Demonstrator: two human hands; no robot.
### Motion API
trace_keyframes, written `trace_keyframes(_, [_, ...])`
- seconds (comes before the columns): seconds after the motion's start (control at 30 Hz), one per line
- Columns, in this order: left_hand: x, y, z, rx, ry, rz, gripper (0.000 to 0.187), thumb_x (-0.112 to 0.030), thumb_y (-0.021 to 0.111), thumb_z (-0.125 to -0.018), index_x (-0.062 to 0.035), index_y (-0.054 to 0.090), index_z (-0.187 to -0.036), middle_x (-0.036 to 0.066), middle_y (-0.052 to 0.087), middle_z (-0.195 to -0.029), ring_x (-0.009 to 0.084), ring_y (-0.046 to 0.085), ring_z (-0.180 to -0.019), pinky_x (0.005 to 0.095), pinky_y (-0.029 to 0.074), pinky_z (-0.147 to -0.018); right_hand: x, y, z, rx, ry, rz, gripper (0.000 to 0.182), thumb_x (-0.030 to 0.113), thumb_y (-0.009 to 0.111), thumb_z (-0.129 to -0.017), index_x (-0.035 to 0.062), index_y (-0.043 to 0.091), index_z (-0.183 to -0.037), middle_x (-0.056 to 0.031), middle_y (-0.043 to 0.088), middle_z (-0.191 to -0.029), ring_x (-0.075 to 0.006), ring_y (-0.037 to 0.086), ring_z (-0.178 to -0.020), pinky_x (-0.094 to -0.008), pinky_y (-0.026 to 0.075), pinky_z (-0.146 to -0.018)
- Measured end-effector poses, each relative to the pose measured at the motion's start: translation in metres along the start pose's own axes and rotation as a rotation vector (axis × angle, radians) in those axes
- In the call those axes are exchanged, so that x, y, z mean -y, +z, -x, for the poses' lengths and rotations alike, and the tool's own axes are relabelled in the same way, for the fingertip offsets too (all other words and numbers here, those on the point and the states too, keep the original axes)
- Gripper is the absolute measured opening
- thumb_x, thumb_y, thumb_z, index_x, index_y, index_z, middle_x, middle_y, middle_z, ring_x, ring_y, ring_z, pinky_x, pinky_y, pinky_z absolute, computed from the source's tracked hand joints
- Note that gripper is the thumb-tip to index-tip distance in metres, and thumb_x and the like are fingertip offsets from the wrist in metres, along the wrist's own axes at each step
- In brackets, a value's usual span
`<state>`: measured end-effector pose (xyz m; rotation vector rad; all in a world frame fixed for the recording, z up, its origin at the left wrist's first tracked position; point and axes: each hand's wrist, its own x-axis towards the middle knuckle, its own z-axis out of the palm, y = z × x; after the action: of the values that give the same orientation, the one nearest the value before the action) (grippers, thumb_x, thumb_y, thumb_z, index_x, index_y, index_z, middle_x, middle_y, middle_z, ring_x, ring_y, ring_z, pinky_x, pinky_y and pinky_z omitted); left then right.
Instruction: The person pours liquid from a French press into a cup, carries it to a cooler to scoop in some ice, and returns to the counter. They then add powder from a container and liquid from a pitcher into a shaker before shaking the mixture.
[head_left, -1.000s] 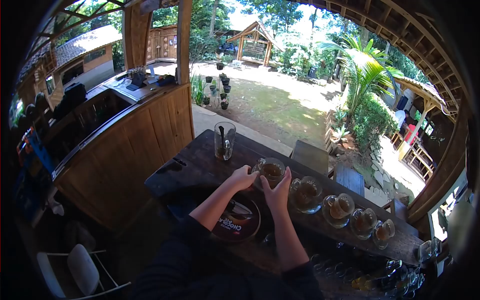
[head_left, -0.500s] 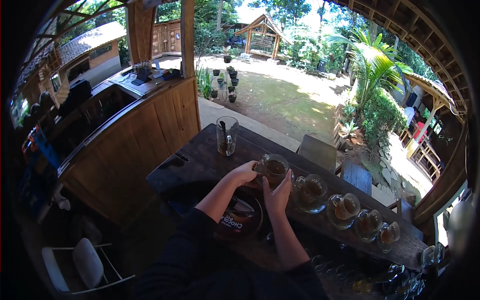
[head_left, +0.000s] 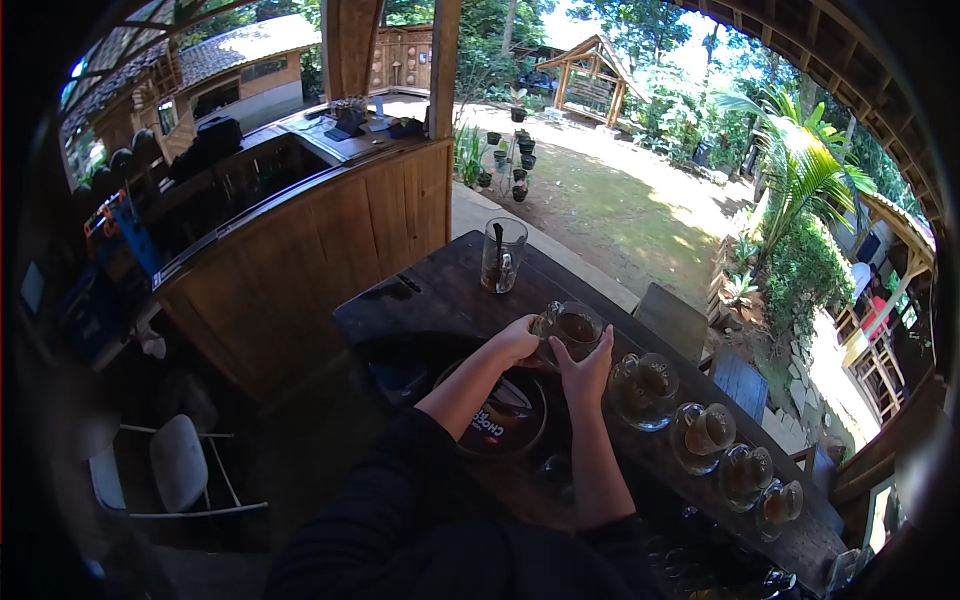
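Note:
Between my two hands is a clear glass cup [head_left: 579,327] of brown drink, close over the dark wooden table [head_left: 440,300]. My left hand [head_left: 519,341] is closed on its left side, near the handle. Around the right side curls my right hand [head_left: 586,369], thumb toward me. Below my left forearm lies a round dark tray [head_left: 492,432] with printed lettering, partly covered by the arm. To the right of my right hand, a glass cup of brown drink [head_left: 655,378] stands on a glass saucer [head_left: 640,418].
More filled glass cups [head_left: 710,428] on saucers run in a row toward the table's right end. A tall glass mug [head_left: 503,262] with a dark stirrer stands at the far left. Several glasses [head_left: 690,570] sit low at the front right. Stools [head_left: 668,320] line the far side.
The camera view has swung left, so the surroundings sit further right in the picture. Both hands keep hold of the glass cup at about the same spot over the table.

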<state>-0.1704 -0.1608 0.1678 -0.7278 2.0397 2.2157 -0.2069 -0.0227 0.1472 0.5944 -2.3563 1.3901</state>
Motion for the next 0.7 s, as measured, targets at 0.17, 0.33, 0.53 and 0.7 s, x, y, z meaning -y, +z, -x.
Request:
trace_keyframes(0.17, [0.012, -0.007, 0.015, -0.031, 0.006, 0.101, 0.042, -0.007, 0.054, -0.087, -0.0125, 0.042, -0.127, 0.007, 0.061, -0.094, 0.0173, 0.065, -0.064, 0.0241, 0.051, -0.048, 0.004, 0.000, 0.003, 0.067, -0.001, 0.013, 0.095, 0.045, 0.079, -0.062, -0.0027, 0.033, -0.131, -0.0232, 0.049, -0.123, -0.0374, 0.047, -0.115, -0.0427, 0.032, -0.100])
trace_keyframes(0.33, [0.022, -0.022, 0.047, -0.021, 0.052, 0.211, 0.040, -0.008, 0.057, -0.087, -0.0101, 0.043, -0.124, 0.008, 0.062, -0.089, 0.0192, 0.065, -0.059, 0.0227, 0.049, -0.045, 0.022, -0.002, 0.014, 0.127, -0.088, -0.245, 0.082, 0.034, 0.083, -0.060, -0.0027, 0.042, -0.121, -0.0188, 0.056, -0.111, -0.0324, 0.055, -0.104, -0.0396, 0.041, -0.091])
trace_keyframes(0.53, [0.029, -0.043, 0.109, -0.174, 0.159, 0.202, 0.042, -0.006, 0.053, -0.087, -0.0081, 0.040, -0.127, 0.009, 0.063, -0.087, 0.0191, 0.065, -0.058, 0.0221, 0.049, -0.044, 0.069, -0.006, 0.038, 0.231, -0.136, -0.351, 0.080, 0.027, 0.084, -0.060, -0.0030, 0.043, -0.121, -0.0175, 0.056, -0.113, -0.0285, 0.054, -0.107, -0.0363, 0.041, -0.092])
trace_keyframes(0.7, [0.033, -0.066, 0.183, -0.295, 0.266, 0.212, 0.044, -0.005, 0.047, -0.089, -0.0054, 0.034, -0.131, 0.011, 0.064, -0.089, 0.0212, 0.067, -0.061, 0.0229, 0.051, -0.046, 0.109, 0.002, 0.067, 0.330, -0.234, -0.468, 0.079, 0.025, 0.084, -0.060, -0.0027, 0.043, -0.122, -0.0160, 0.055, -0.115, -0.0258, 0.053, -0.109, -0.0347, 0.040, -0.094])
